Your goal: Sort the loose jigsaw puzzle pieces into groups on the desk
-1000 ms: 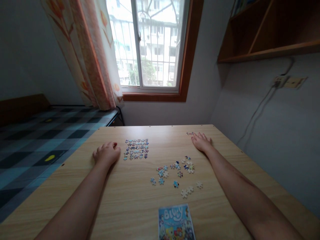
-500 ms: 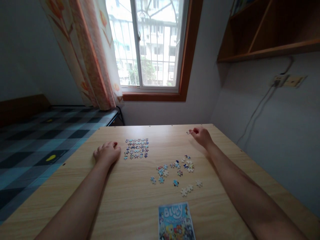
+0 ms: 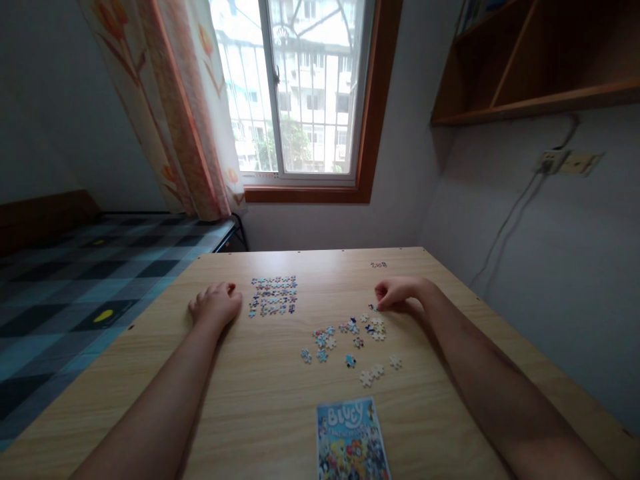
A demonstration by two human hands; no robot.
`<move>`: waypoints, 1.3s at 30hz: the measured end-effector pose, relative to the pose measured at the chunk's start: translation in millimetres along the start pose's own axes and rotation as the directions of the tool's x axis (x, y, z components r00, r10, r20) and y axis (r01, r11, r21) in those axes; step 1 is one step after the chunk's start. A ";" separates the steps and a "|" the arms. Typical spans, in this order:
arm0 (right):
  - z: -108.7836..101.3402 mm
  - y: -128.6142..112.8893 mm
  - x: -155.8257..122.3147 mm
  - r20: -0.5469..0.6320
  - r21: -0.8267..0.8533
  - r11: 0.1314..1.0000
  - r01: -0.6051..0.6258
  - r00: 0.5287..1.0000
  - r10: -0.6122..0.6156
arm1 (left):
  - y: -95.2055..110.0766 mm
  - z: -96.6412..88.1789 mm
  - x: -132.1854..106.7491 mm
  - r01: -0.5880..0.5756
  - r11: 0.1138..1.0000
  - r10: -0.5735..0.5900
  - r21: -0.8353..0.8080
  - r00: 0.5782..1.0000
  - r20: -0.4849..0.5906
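Note:
My left hand [image 3: 216, 304] rests on the wooden table [image 3: 260, 387] with its fingers curled loosely, just left of a neat block of laid-out puzzle pieces [image 3: 273, 296]. My right hand [image 3: 396, 293] is at the far edge of a loose scatter of puzzle pieces [image 3: 350, 341], its fingers pinched down on one small piece there. A tiny cluster of pieces [image 3: 379, 265] lies farther back near the table's far edge. A blue picture card [image 3: 353, 440] lies at the near edge.
A bed with a dark checked cover [image 3: 75, 280] stands left of the table. Behind the table are a window [image 3: 295, 87], a patterned curtain [image 3: 175, 113], and a wall shelf [image 3: 530, 60] at upper right.
My right hand has drawn back from the small cluster near the far edge and come down on the loose scatter, fingers now pinched. My left hand has stayed put.

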State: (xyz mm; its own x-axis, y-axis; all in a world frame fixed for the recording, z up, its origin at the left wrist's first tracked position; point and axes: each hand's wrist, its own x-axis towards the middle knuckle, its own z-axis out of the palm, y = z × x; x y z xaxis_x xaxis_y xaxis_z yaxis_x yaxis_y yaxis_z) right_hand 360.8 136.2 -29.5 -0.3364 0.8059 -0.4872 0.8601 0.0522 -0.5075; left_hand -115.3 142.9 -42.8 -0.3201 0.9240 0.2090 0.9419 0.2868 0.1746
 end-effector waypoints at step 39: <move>6.2 71.0 35.7 -0.666 -0.123 0.894 -0.431 0.704 0.248 | -0.2 0.6 1.5 -0.016 1.000 0.016 -0.002 1.000 -0.018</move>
State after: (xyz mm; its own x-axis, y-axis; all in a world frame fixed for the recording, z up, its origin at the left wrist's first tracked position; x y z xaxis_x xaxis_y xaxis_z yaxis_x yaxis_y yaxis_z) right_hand 407.5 165.0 -87.4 0.2319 0.9727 0.0050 0.9610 -0.2283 -0.1559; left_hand -116.0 144.4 -43.1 -0.3072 0.9236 0.2293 0.9467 0.2719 0.1730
